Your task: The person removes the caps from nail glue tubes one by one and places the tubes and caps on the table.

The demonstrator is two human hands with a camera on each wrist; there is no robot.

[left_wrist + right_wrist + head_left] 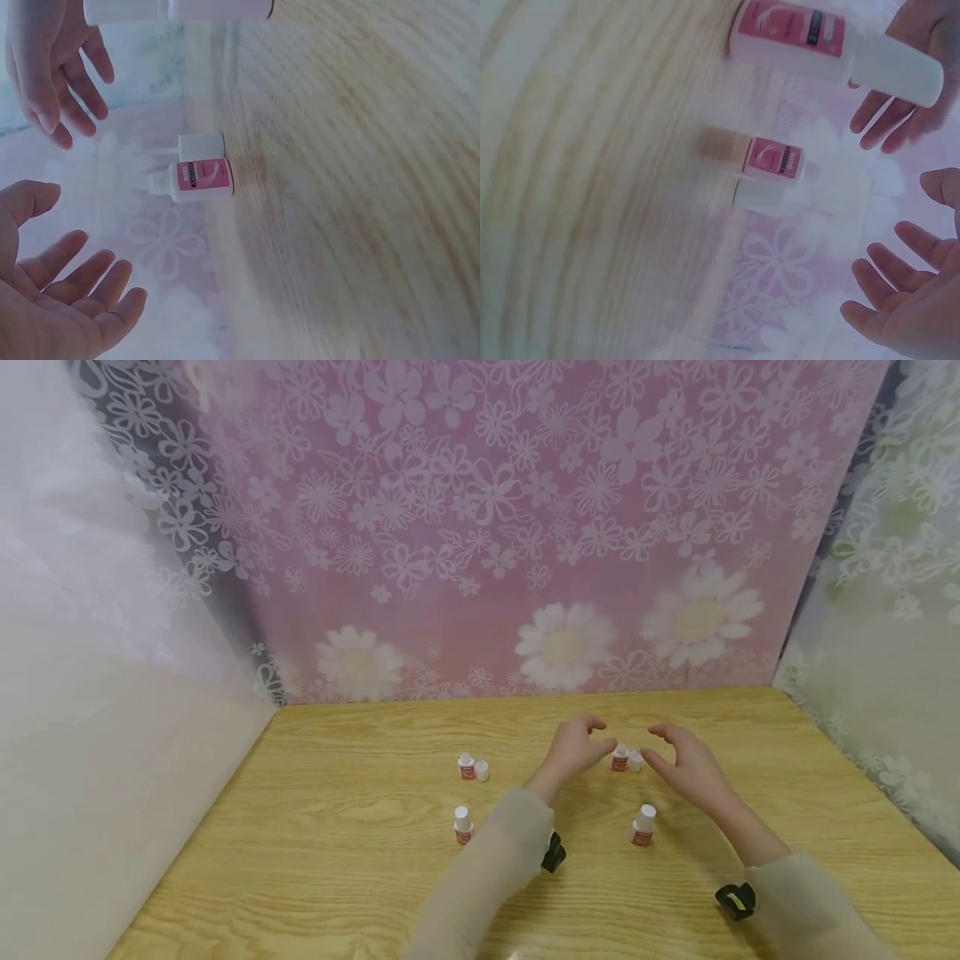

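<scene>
Both hands hover over the far right part of the table, fingers spread loosely and holding nothing. Between them stands a small white bottle (619, 758) with a pink-red label, uncapped, its narrow neck showing. Right beside it is its white cap (635, 762), set down with a thin stem pointing up, as the left wrist view shows. My left hand (576, 747) is just left of the bottle, thumb toward its neck. To the right of the cap is my right hand (688, 768), its thumb tip close to the cap.
Nearer on the right stands a capped bottle (642, 825) of the same kind. Another capped bottle (463, 825) is beside the left sleeve. Farther left, an uncapped bottle (467, 767) has its cap (482, 770) next to it. Flowered curtains (480, 527) enclose the wooden table (337, 860).
</scene>
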